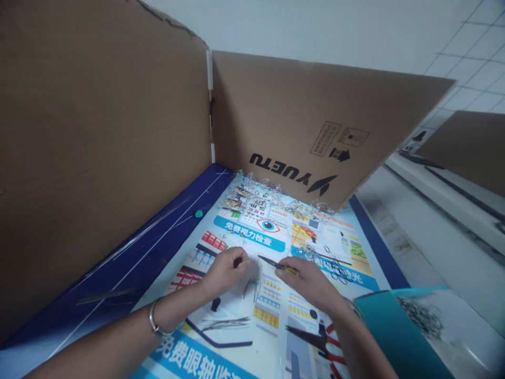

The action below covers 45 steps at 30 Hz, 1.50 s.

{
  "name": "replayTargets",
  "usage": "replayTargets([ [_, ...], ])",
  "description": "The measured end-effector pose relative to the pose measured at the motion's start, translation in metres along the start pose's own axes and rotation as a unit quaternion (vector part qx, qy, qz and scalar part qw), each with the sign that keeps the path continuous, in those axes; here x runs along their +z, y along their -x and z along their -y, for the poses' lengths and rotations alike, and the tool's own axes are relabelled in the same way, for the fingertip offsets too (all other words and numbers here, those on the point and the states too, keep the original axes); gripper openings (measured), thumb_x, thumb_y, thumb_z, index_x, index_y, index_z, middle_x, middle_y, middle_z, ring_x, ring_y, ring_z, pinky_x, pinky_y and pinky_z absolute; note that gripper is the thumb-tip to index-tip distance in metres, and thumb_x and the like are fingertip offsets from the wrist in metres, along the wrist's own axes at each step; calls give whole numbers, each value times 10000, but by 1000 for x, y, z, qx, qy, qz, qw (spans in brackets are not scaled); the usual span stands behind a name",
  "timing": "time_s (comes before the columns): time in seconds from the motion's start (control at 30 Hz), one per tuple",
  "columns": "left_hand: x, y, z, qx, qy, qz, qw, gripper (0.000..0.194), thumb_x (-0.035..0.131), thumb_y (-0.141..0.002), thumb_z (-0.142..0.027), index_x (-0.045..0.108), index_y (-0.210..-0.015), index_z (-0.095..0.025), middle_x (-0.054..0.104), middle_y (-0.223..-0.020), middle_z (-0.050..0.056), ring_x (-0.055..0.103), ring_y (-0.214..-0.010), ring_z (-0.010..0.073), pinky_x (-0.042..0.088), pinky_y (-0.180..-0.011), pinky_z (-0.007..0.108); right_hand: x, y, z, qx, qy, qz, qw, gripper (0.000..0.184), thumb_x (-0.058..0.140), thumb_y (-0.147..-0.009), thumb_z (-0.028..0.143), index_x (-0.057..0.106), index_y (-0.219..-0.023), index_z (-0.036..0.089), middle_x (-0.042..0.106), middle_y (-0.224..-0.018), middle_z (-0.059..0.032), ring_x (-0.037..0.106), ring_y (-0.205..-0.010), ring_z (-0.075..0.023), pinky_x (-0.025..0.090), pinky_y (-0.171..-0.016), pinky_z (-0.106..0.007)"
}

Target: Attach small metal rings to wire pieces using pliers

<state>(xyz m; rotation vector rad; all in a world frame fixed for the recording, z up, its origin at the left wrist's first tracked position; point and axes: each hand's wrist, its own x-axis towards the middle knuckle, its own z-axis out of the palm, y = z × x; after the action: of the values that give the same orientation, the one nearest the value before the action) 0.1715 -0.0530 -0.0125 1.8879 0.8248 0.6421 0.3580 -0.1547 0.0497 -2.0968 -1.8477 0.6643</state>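
Note:
My left hand (231,268) is held above the printed sheet with its fingers curled into a pinch; what lies between them, if anything, is too small to make out. Facing it from the right, my right hand (302,276) grips slim pointed pliers (270,261), dark at the tip and yellowish at the handle. Their tip points at the left fingers, with a small gap between. Below my hands lies a loose bunch of thin dark wires (224,323). Scissors (310,339) with dark blades and red-and-white handles lie partly hidden under my right forearm.
Clear, glinting wire pieces (252,197) are scattered along the cardboard wall (292,126). Dark wire loops (340,272) lie at right. A teal container (398,331) beside a heap of metal bits (422,316) stands near right. Long wires (134,243) and a green blob (198,213) are left.

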Motion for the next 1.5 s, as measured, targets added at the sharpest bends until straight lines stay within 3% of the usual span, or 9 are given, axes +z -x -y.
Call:
replayTargets([
  [0.2,0,1,-2,-13,64,27,997,140,466,-734,-245,496,-630,-155,432,-578,-38,405,-565,90,331,-537,193,14,-4,3,-22,-31,-9,999,322,387,-833,438,588,-755,200,606,-724,6,533,-689,-139,356,-616,-223],
  [0.47,-7,-3,1,-107,213,97,966,202,535,-742,-324,575,-690,-133,520,-567,-25,432,-503,74,322,-499,196,24,-7,6,-15,-50,-35,998,310,380,-833,407,540,-674,194,551,-642,22,507,-644,-125,348,-579,-207],
  [0.87,-4,-1,2,-114,293,57,948,175,579,-720,-296,580,-662,-131,512,-531,-20,441,-498,83,325,-505,206,50,-14,6,14,-133,-72,988,301,420,-806,412,467,-606,193,425,-550,37,408,-554,-105,290,-503,-204],
  [1.07,-3,-1,3,-107,302,54,946,190,571,-738,-302,577,-656,-131,515,-541,-19,429,-483,76,320,-493,203,53,-15,7,13,-143,-83,986,289,428,-802,409,487,-615,196,454,-560,30,425,-559,-112,290,-505,-209],
  [1.27,-4,-3,3,-111,289,45,950,231,578,-744,-350,609,-706,-124,598,-641,23,518,-578,99,368,-536,200,51,-14,6,12,-132,-83,988,291,435,-803,408,473,-605,198,451,-565,32,425,-563,-111,302,-509,-207],
  [1.5,-5,0,-2,-168,355,59,917,260,609,-721,-379,555,-700,-125,644,-681,53,595,-587,131,422,-529,219,54,-16,2,-22,-98,-95,990,245,451,-807,394,566,-702,205,550,-653,12,507,-641,-135,374,-576,-225],
])
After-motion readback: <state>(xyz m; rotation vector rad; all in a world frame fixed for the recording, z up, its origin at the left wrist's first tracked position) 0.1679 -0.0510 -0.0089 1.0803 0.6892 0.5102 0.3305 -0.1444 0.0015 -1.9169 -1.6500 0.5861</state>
